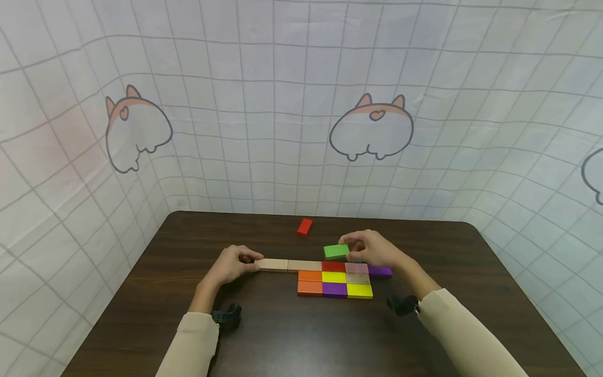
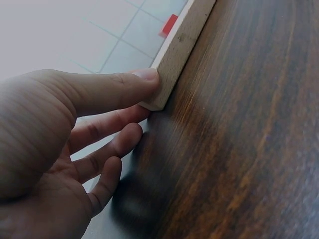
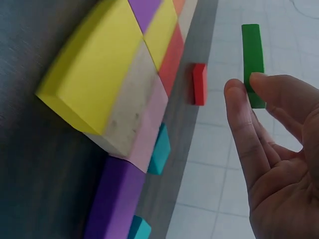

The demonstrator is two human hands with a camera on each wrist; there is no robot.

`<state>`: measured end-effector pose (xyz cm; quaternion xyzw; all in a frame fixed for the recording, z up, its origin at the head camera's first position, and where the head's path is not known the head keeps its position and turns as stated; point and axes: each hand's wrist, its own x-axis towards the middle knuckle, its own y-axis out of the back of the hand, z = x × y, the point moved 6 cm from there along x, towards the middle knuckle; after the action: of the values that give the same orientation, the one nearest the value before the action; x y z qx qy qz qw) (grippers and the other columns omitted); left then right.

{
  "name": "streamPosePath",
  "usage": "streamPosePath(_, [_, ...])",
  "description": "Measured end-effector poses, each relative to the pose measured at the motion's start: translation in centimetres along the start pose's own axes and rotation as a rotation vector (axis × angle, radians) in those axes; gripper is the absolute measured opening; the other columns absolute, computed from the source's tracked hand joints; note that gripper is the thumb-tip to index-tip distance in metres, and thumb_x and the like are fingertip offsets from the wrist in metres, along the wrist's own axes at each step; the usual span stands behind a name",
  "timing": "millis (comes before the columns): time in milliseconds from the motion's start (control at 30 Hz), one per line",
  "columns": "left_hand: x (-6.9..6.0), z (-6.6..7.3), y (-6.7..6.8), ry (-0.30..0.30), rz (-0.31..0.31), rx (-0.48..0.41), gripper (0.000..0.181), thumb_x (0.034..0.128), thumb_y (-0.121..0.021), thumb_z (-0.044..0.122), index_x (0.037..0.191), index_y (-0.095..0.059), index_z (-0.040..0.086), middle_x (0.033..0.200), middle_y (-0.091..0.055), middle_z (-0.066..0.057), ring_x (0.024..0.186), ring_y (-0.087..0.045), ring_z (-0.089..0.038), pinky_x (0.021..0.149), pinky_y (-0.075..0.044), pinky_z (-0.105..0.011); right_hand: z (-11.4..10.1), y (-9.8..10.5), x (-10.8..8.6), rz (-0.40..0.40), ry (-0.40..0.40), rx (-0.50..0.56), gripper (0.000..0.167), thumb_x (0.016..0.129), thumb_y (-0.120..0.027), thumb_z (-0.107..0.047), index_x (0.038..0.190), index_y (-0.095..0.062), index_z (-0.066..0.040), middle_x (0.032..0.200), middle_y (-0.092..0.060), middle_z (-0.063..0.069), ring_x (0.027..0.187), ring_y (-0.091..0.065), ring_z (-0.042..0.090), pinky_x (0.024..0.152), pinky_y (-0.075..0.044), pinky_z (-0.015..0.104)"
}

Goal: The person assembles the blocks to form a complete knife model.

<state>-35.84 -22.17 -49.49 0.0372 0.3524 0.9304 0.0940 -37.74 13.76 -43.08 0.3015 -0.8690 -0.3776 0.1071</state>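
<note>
My right hand [image 1: 374,248] pinches a green block [image 1: 336,252] by one end between thumb and fingers. It holds the block off the table, just behind the laid-out blocks. At the left end of the back row, my left hand [image 1: 231,265] grips a plain wooden block [image 1: 272,264] with the thumb on its near face. Beside that block lies a second plain wooden block [image 1: 303,266], followed by a red block [image 1: 333,267] and a pink block [image 1: 356,268]. Orange blocks [image 1: 310,288], yellow blocks [image 1: 359,291] and a purple block [image 1: 335,289] sit in rows in front.
A loose red block [image 1: 304,227] lies near the far edge of the dark wooden table [image 1: 264,335]. Another purple block [image 1: 379,272] adjoins the right end. Teal blocks [image 3: 160,152] show behind the arrangement in the right wrist view. A gridded white cloth [image 1: 264,131] surrounds the table.
</note>
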Motion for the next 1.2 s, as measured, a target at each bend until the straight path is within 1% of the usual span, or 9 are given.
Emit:
streamPosePath(67, [0.0,0.0,0.0,-0.001,0.0,0.004,0.023,0.0889,-0.081,0.017,0.112,-0.081,0.019,0.107,-0.072,-0.003,0.085,-0.058,-0.017,0.074,-0.049,-0.033,-0.4,-0.4,-0.8,-0.001,0.027,0.003,0.034,0.096,-0.072,-0.012,0.129,-0.067,-0.011,0.102,-0.073,0.006,0.083,-0.071,0.023,0.073,-0.057,0.027])
streamPosePath(200, [0.1,0.0,0.0,0.0,0.002,0.009,0.023,0.0889,-0.081,0.018,0.112,-0.081,0.019,0.108,-0.072,-0.003,0.086,-0.058,-0.017,0.074,-0.049,-0.033,-1.0,-1.5,-2.3,-0.001,0.061,0.003,0.033,0.095,-0.073,-0.012,0.128,-0.067,-0.011,0.108,-0.073,0.007,0.087,-0.07,0.016,0.071,-0.057,0.026])
streamPosePath(367, [0.0,0.0,0.1,0.007,-0.002,0.002,0.024,0.0889,-0.081,0.018,0.113,-0.081,0.019,0.107,-0.072,-0.003,0.085,-0.058,-0.017,0.074,-0.048,-0.033,-1.4,-3.2,-3.7,0.004,0.075,-0.013,0.032,0.095,-0.074,-0.015,0.127,-0.069,-0.014,0.106,-0.075,0.002,0.091,-0.07,0.012,0.074,-0.057,0.025])
streamPosePath(533, [-0.1,0.2,0.1,0.005,-0.005,-0.004,0.024,0.089,-0.081,0.017,0.113,-0.081,0.018,0.108,-0.073,-0.004,0.086,-0.058,-0.018,0.074,-0.049,-0.033,-1.8,-5.0,-4.7,0.006,0.087,-0.019,0.031,0.094,-0.075,-0.016,0.124,-0.07,-0.012,0.106,-0.073,0.001,0.091,-0.069,0.01,0.077,-0.057,0.023])
streamPosePath(633, [-0.1,0.2,0.1,0.005,-0.007,-0.006,0.024,0.0892,-0.081,0.017,0.113,-0.081,0.018,0.109,-0.073,-0.004,0.086,-0.058,-0.018,0.075,-0.049,-0.033,-2.1,-6.0,-4.9,-0.001,0.086,-0.02,0.03,0.093,-0.076,-0.017,0.122,-0.07,-0.012,0.102,-0.072,0.0,0.089,-0.067,0.009,0.08,-0.056,0.022])
streamPosePath(833, [-0.1,0.2,0.1,0.008,-0.005,-0.006,0.023,0.0894,-0.08,0.017,0.113,-0.081,0.018,0.11,-0.073,-0.004,0.086,-0.058,-0.018,0.075,-0.049,-0.033,-3.2,-7.7,-5.1,-0.015,0.083,-0.01,0.032,0.092,-0.078,-0.015,0.122,-0.072,-0.009,0.095,-0.072,-0.001,0.084,-0.063,0.007,0.074,-0.054,0.023])
streamPosePath(967, [-0.1,0.2,0.0,0.007,-0.004,-0.002,0.024,0.0892,-0.08,0.016,0.113,-0.081,0.018,0.109,-0.072,-0.004,0.085,-0.058,-0.018,0.074,-0.049,-0.033,-3.4,-8.8,-4.9,-0.011,0.096,-0.018,0.03,0.091,-0.078,-0.013,0.12,-0.072,-0.008,0.094,-0.072,0.0,0.08,-0.063,0.005,0.073,-0.055,0.023])
streamPosePath(1067, [-0.1,0.2,0.0,0.006,-0.004,0.001,0.024,0.089,-0.081,0.016,0.113,-0.081,0.018,0.108,-0.072,-0.004,0.085,-0.058,-0.018,0.074,-0.049,-0.033,-3.4,-9.3,-4.8,-0.012,0.086,-0.044,0.031,0.09,-0.078,-0.012,0.12,-0.072,-0.007,0.094,-0.073,0.0,0.08,-0.063,0.004,0.073,-0.054,0.022])
streamPosePath(1200, [-0.1,0.1,0.0,0.007,-0.002,0.005,0.024,0.0889,-0.081,0.018,0.112,-0.081,0.02,0.111,-0.072,-0.003,0.087,-0.059,-0.017,0.076,-0.05,-0.033,-3.7,-9.6,-4.8,-0.012,0.061,-0.085,0.032,0.089,-0.079,-0.014,0.12,-0.073,-0.007,0.095,-0.074,0.001,0.081,-0.064,0.005,0.073,-0.054,0.023])
